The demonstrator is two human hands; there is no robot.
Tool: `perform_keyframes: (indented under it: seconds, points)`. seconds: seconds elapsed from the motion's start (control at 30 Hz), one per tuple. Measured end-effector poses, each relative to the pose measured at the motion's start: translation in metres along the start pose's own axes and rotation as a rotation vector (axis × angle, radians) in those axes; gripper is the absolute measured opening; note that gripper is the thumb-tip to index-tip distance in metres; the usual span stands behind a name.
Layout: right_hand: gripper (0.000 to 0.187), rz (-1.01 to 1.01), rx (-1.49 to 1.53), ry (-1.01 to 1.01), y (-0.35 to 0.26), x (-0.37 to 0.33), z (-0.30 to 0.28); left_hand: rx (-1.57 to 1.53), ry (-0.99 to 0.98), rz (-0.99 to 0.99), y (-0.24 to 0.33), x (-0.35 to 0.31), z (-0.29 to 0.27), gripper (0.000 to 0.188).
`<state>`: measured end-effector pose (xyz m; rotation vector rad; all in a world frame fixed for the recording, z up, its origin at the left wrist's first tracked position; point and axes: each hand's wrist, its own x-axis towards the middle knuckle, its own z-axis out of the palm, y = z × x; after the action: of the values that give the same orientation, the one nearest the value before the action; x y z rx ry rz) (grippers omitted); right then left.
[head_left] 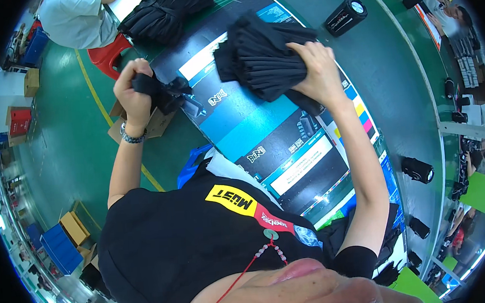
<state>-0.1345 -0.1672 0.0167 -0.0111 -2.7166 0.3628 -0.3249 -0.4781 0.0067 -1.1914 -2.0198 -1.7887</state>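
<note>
My left hand (133,97) is closed in a fist, raised beside the left edge of the table. Out of it hangs a crumpled piece of black cloth (164,96), its loose end near the table edge. My right hand (320,74) grips the right side of a thick stack of black cloth pieces (264,58), thumb on top and the other fingers partly hidden. Many folded layers show along the stack, which is over the printed sheet (236,132) covering the table.
Another black cloth bundle (162,17) lies at the far left of the table, near a person in a white shirt (76,20) and a red stool (106,57). Black cylindrical speakers (346,16) stand along the right. Cardboard boxes (157,122) sit on the floor at left.
</note>
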Motion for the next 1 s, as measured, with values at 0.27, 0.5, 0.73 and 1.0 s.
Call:
perform_keyframes:
  seconds: [0.27, 0.5, 0.73, 1.0]
  points:
    - [0.096, -0.048, -0.048, -0.085, -0.052, 0.058, 0.031, -0.978, 0.052, -0.155, 0.08, 0.083, 0.009, 0.044]
    - [0.114, 0.032, 0.341, 0.126, -0.069, 0.019, -0.032, -1.648, -0.397, -0.186, 0.122, 0.112, 0.046, 0.042]
    - [0.033, 0.339, 0.995, 0.151, -0.097, -0.079, -0.076, -1.594, -0.868, -0.663, 0.164, 0.054, 0.163, 0.027]
    - [0.024, 0.686, 0.608, 0.644, -0.11, -0.237, -0.201, -0.767, -1.295, -0.266, 0.198, 0.01, 0.204, 0.069]
